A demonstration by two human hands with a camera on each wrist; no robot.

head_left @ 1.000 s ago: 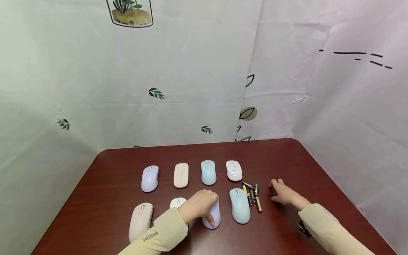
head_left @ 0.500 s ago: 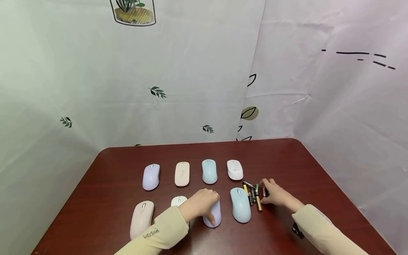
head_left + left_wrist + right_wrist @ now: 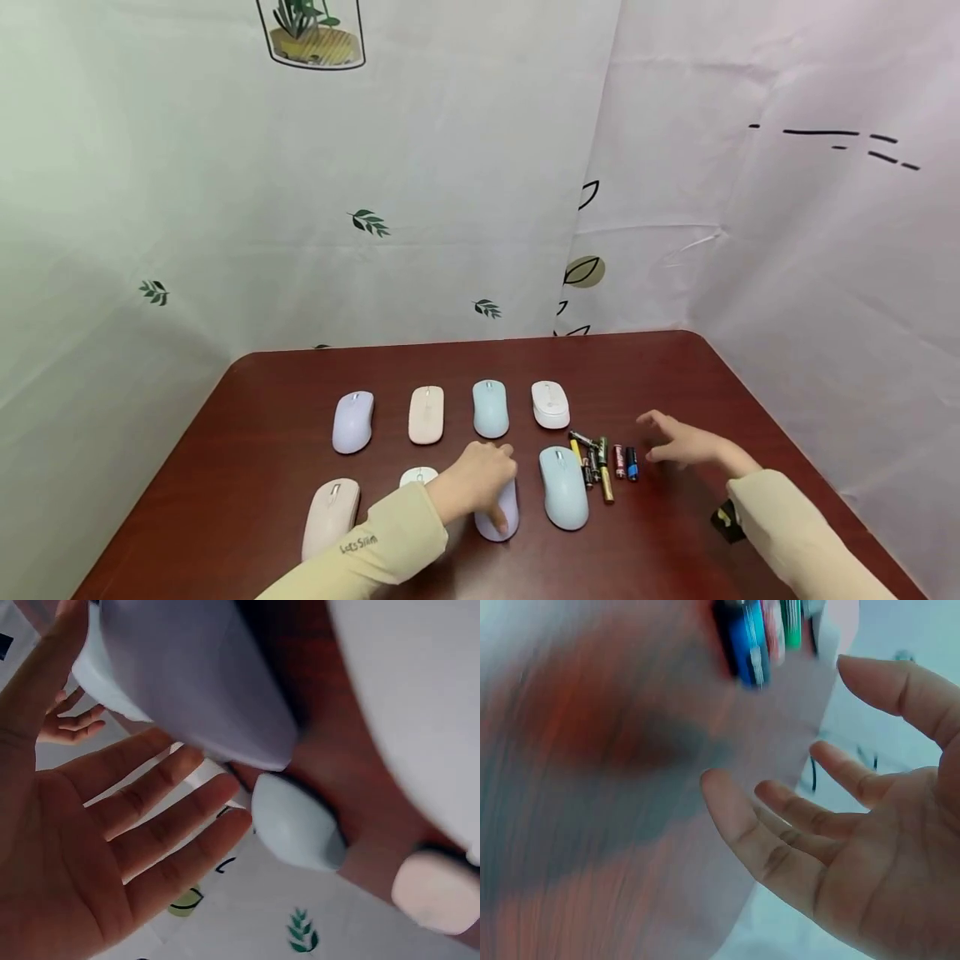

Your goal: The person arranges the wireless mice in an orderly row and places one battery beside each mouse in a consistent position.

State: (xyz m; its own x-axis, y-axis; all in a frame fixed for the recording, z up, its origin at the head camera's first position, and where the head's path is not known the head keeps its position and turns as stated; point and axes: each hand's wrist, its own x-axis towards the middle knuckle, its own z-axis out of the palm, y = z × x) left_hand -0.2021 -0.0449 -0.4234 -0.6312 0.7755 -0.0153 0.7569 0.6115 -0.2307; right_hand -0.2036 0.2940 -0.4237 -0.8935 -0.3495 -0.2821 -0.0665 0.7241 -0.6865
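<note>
My left hand is at the purple mouse near the table's middle. In the left wrist view its fingers are fairly straight, with the thumb and index finger beside the purple mouse; contact is hard to tell. My right hand hovers on the right with spread fingers and holds nothing, also plain in the right wrist view. Just left of it lie a blue battery and a red battery, side by side. Several more batteries lie in a loose cluster by the large light-blue mouse.
Across the back stand a lilac mouse, a beige mouse, a small blue mouse and a white mouse. Nearer are a pale mouse and a partly covered white mouse. Printed cloth hangs behind the table.
My right hand moved left to the battery cluster, then drew back right, leaving the red and blue batteries on the table. The left hand has stayed at the purple mouse.
</note>
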